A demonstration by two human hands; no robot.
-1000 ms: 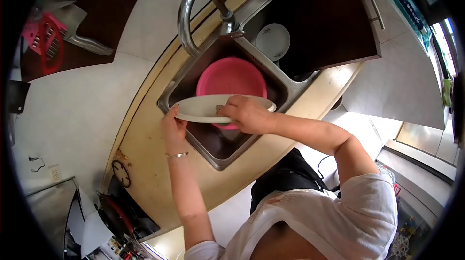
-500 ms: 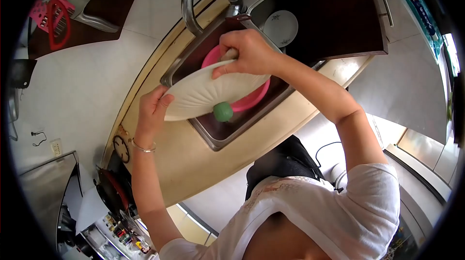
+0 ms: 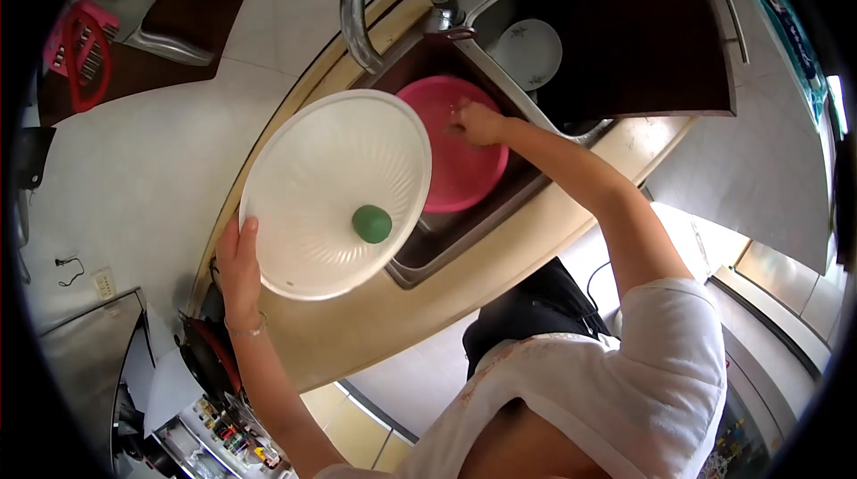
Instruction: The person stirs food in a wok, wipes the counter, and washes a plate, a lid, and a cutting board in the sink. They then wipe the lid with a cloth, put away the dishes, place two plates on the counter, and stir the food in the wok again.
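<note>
A large white ribbed lid (image 3: 335,180) with a green knob (image 3: 371,224) faces up over the counter and the sink's left edge. My left hand (image 3: 238,265) grips its left rim, thumb on the upper face. My right hand (image 3: 480,124) is away from the lid, inside a pink basin (image 3: 464,177) that sits in the sink (image 3: 420,258). Its fingers are curled around something small and greyish that I cannot make out. The lid overlaps the basin's left side in view.
A chrome faucet (image 3: 360,19) arches beside the basin. In the second sink bowl lies a white plate (image 3: 528,54), next to a dark board (image 3: 661,33). A cleaver (image 3: 170,48) and red-handled scissors (image 3: 89,59) hang at upper left. Pans (image 3: 203,354) stand at lower left.
The lid has moved left and turned from edge-on to face up, in my left hand. My right hand has left the lid and gone down into the pink basin.
</note>
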